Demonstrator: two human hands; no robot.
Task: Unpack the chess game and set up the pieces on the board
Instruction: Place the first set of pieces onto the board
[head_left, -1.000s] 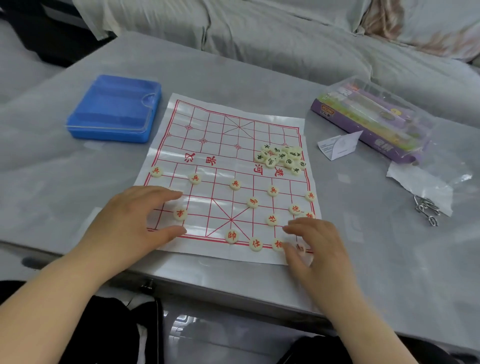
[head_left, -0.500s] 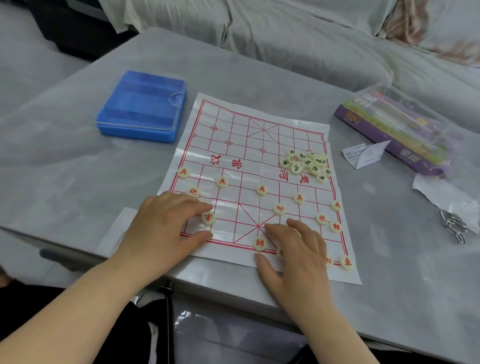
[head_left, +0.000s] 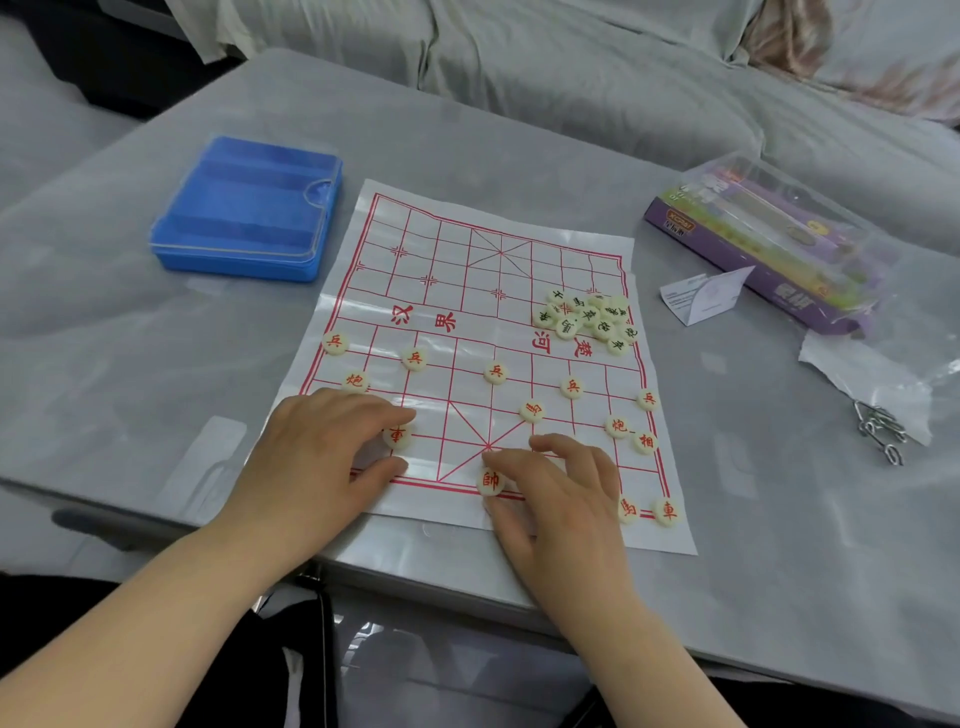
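A white paper chess board (head_left: 467, 270) with a red grid lies on the grey table. Red-lettered round pieces stand on its near half, among them a row of soldiers such as the one at the left (head_left: 334, 343). A heap of green-lettered pieces (head_left: 587, 319) lies by the right edge near the river. My left hand (head_left: 322, 457) rests flat on the near left corner, fingers beside a chariot piece (head_left: 397, 435). My right hand (head_left: 561, 488) lies on the near middle row, fingers straight, touching the general piece (head_left: 490, 481).
A blue plastic case (head_left: 249, 208) sits left of the board. A purple boxed game in clear wrap (head_left: 763, 244), a folded paper slip (head_left: 701, 293), a torn plastic bag (head_left: 872, 379) and metal ring puzzles (head_left: 880, 431) lie to the right. A cloth-covered sofa (head_left: 571, 78) is behind.
My right hand has slid left along the near row, from the right corner to the general piece. The left hand stays on the near left corner. The view has shifted.
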